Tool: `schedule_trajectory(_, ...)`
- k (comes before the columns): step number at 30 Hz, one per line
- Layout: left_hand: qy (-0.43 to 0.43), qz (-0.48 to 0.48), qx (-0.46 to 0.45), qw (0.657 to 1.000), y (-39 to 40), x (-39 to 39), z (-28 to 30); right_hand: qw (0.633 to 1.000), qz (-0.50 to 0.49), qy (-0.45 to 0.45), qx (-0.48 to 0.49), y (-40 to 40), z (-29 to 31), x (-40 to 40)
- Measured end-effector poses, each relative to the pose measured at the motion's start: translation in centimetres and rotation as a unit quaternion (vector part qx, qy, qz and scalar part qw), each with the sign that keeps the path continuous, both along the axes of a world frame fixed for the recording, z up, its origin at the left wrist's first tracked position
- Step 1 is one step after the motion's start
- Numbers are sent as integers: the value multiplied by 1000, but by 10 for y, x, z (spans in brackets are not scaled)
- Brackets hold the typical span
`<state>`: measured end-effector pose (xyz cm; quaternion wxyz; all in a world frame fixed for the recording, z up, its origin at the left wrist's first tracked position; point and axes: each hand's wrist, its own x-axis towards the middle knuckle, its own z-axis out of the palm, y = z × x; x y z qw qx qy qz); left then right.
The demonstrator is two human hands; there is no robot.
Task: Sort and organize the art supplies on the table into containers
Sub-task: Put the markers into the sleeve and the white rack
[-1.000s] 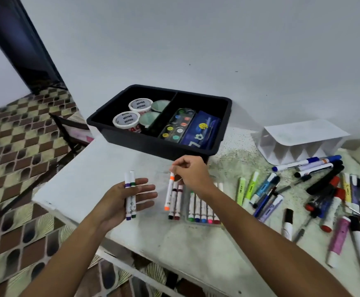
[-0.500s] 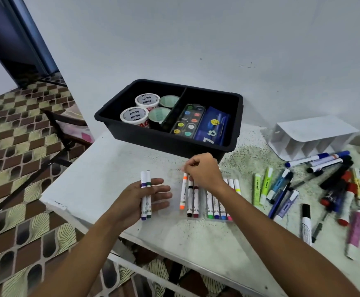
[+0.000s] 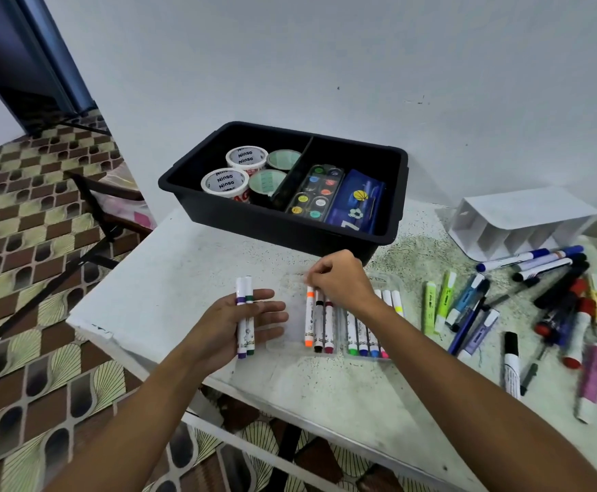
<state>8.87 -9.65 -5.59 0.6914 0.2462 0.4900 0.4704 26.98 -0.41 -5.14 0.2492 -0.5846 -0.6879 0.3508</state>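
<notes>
My left hand (image 3: 243,323) lies palm up over the table's front left, and a purple and a green marker (image 3: 245,314) lie across its straight fingers. My right hand (image 3: 339,282) has its fingers curled and pinches the top end of an orange marker (image 3: 309,321). That marker lies in a clear plastic case (image 3: 291,330) beside a black and a maroon one. More markers (image 3: 364,337) fill the case's right part, partly hidden by my right forearm. A black divided bin (image 3: 394,193) stands behind, holding tape rolls (image 3: 224,181), a paint palette (image 3: 316,193) and a blue pouch (image 3: 357,204).
A white slotted organizer (image 3: 524,221) lies on its side at the back right. Green highlighters (image 3: 439,307) and a heap of loose pens and markers (image 3: 559,303) cover the table's right side. The table's left edge (image 3: 87,323) drops to a tiled floor, with a chair beyond it.
The orange marker has come down from a slant to lie flat in the case beside the black and maroon ones. My left hand has kept its two markers still.
</notes>
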Motion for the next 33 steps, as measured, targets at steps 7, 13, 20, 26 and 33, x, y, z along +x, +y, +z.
schedule_trajectory(7, -15, 4, 0, 1000, -1, 0, -1, 995, 26, -84, 48, -7, -8, -2)
schedule_trajectory(13, -29, 4, 3, 1000, -1, -1, -2, 978, 144, -149, -19, -15, 8, 12)
schedule_trajectory(20, -38, 8, 5, 999, -1, -2, -3, 944, 190, -269, 27, -29, 3, 21)
schedule_trajectory(26, -33, -6, 13, 999, -2, -2, -2, 946, 201, -255, 28, -28, 3, 24)
schedule_trajectory(33, 16, -123, 59, 990, -4, 7, 9, 976, 168, 132, -35, -23, 32, -2)
